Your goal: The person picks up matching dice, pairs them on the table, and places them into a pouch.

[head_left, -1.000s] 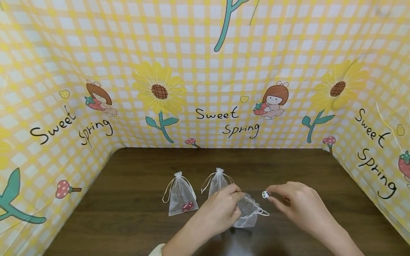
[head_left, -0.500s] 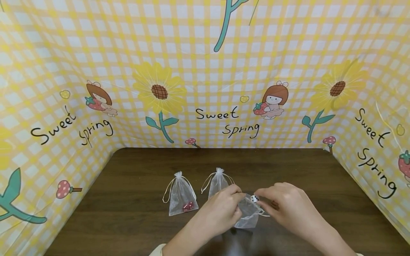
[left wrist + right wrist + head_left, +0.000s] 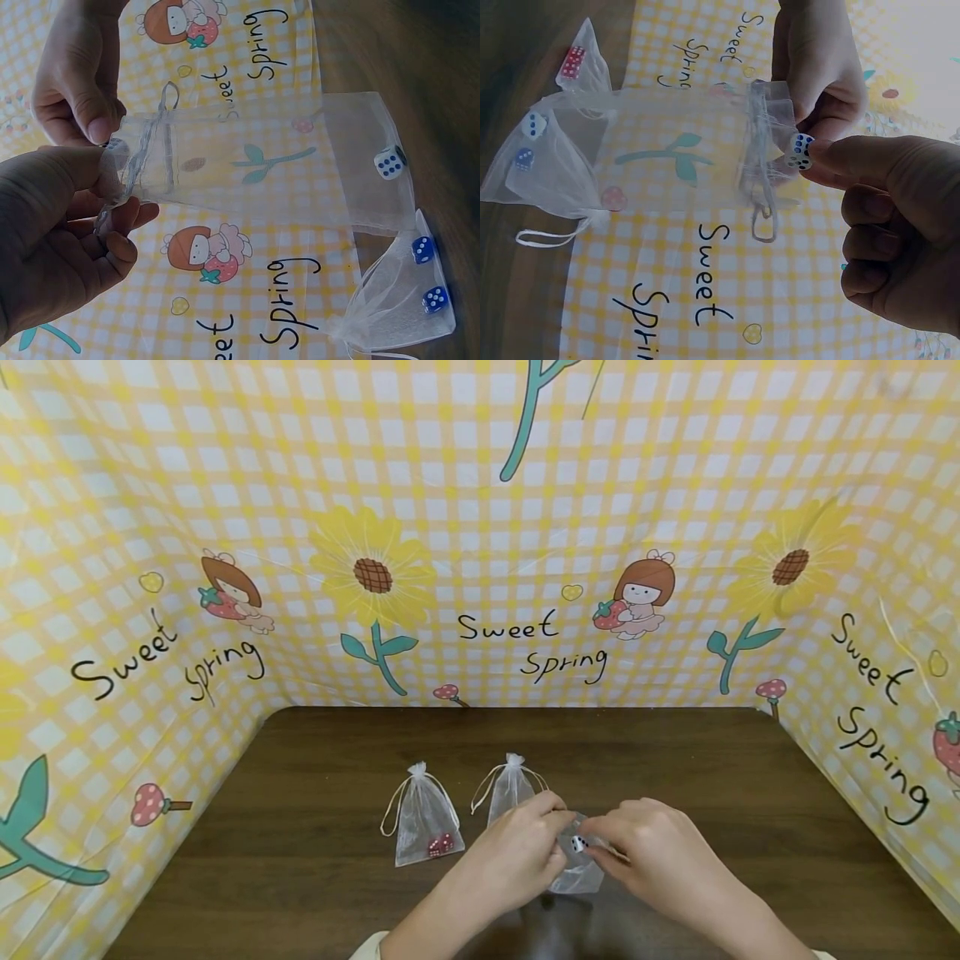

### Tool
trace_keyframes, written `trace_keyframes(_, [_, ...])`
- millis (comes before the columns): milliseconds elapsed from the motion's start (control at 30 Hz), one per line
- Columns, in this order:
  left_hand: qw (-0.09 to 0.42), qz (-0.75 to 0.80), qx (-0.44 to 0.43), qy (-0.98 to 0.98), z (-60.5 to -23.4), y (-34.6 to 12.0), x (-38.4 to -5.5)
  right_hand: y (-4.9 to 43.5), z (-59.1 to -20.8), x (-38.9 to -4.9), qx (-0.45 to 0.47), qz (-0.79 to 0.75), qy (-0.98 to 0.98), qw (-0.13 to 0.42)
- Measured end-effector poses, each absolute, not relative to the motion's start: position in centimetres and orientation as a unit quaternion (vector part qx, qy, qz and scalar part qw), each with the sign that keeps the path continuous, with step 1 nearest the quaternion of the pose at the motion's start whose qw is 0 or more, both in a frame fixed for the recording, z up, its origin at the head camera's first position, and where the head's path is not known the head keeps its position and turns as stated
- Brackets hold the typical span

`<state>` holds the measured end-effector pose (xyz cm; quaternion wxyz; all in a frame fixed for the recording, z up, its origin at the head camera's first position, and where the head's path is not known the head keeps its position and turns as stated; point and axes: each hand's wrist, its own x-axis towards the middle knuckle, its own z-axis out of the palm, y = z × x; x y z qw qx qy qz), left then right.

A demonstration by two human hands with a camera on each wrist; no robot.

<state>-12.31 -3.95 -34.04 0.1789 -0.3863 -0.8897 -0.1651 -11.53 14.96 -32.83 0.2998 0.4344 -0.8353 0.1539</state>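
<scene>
My left hand (image 3: pixel 513 852) grips the rim of a sheer white drawstring bag (image 3: pixel 576 882), which hangs with its mouth uppermost. Between thumb and forefinger, my right hand (image 3: pixel 660 852) pinches a white die (image 3: pixel 800 151) at the bag's mouth. The die's spots look blue and black in the right wrist view. Inside the hanging bag, another white die (image 3: pixel 390 163) rests at the bottom. The drawstring loop (image 3: pixel 764 225) dangles beside the opening. In the head view, my hands cover part of the bag's upper edge.
Left of my hands, a closed sheer bag (image 3: pixel 420 818) with red dice (image 3: pixel 441 844) lies on the dark wooden table (image 3: pixel 300 860). Another closed bag (image 3: pixel 510 789), partly behind my left hand, holds blue dice (image 3: pixel 424 250). A yellow checked cloth (image 3: pixel 480 527) surrounds the table.
My right hand has moved left with the white die, from beside the bag to its mouth. The left hand has stayed in place, holding the bag.
</scene>
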Motion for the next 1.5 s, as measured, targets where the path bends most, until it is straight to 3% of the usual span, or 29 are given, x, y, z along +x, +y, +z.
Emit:
trace_keyframes(567, [0.16,-0.165,-0.38,-0.896,-33.9,-4.0,-12.2,14.8,-33.2,-11.7,0.427,0.143,-0.849,0.275])
trace_keyframes(967, [0.177,-0.165,-0.382,-0.892,-34.0,-4.1,-12.5,16.8,-32.4,-11.5,0.355,0.199,-0.86,0.309])
trace_keyframes(1100, [0.179,-0.175,-0.376,-0.892,-33.9,-4.3,-12.5,17.6,-33.1,-11.2,0.339,0.199,-0.882,0.259])
trace_keyframes(1300, [0.175,-0.185,-0.374,-0.892,-33.8,-4.3,-12.6,17.8,-35.3,-10.5,0.346,0.222,-0.903,0.123])
trace_keyframes(1400, [0.18,-0.185,-0.374,-0.891,-33.8,-4.3,-12.6,17.6,-36.4,-10.6,0.36,0.236,-0.896,0.109])
trace_keyframes(1500, [0.187,-0.19,-0.377,-0.887,-33.8,-4.4,-12.6,17.4,-37.4,-10.7,0.38,0.252,-0.88,0.135])
